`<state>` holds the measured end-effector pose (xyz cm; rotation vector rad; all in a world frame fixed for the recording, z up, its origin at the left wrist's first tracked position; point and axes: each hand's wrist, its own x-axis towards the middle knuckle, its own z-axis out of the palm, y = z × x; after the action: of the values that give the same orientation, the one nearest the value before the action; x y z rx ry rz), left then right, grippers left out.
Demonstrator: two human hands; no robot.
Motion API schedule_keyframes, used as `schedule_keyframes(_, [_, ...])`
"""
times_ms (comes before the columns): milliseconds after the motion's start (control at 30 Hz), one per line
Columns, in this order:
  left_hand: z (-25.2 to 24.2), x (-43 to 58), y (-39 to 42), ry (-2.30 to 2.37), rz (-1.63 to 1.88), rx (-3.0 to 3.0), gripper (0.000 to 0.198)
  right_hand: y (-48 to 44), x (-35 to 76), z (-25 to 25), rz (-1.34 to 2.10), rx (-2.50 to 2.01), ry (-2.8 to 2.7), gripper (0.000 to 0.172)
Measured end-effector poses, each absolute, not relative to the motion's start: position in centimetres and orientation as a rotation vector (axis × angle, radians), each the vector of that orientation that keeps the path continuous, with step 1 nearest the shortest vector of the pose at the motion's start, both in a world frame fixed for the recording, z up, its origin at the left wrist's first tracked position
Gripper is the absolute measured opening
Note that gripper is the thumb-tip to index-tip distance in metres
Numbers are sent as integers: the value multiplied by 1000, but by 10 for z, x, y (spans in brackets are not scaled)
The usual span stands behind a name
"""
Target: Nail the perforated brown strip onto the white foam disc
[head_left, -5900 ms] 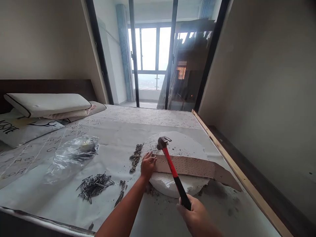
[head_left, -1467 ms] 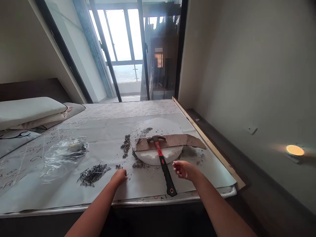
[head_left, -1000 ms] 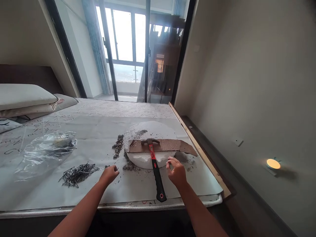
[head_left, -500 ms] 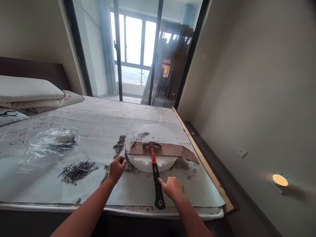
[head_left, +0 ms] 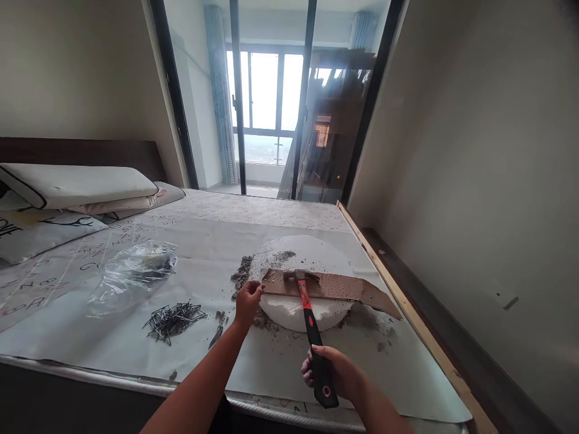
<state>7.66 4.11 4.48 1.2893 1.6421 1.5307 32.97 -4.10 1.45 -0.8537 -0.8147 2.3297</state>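
Near the bed's (head_left: 136, 355) right edge, his right hand (head_left: 337, 377) grips the hammer (head_left: 312, 328) low while the left hand (head_left: 248, 301) pinches the strip's (head_left: 335, 288) end on the foam (head_left: 312, 259); he'd better keep those fingers clear.

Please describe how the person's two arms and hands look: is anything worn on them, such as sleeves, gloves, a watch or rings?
Both arms are bare as far as the picture shows: no sleeve reaches the forearms. The left hand and the right hand wear no gloves. No watch, bracelet or band shows on either wrist, and no ring can be seen, though some fingers are partly hidden. No markings are visible.
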Motion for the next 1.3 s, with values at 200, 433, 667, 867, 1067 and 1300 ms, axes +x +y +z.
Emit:
schedule_keyframes(200, [50, 79, 73, 1613, 1488, 1294, 46, -31, 320, 22, 2446, -481, -431, 36])
schedule_keyframes(433, [51, 84, 92, 1812, 1328, 1581, 29, -28, 314, 44, 2234, -862, -777, 39])
schedule_keyframes(667, [41, 89, 111, 1854, 1212, 1724, 24, -41, 324, 72, 1913, -1163, -1139, 24])
schedule_keyframes(867, [37, 92, 113, 1928, 1090, 1774, 23, -39, 329, 82, 1943, -1121, -1151, 21])
schedule_keyframes(1067, [34, 89, 113, 1903, 1124, 1824, 22, -35, 331, 82, 1815, -1289, -1263, 12])
schedule_keyframes(1300, [31, 94, 109, 1849, 1256, 1879, 18, -41, 330, 100, 1440, -1372, -1605, 6])
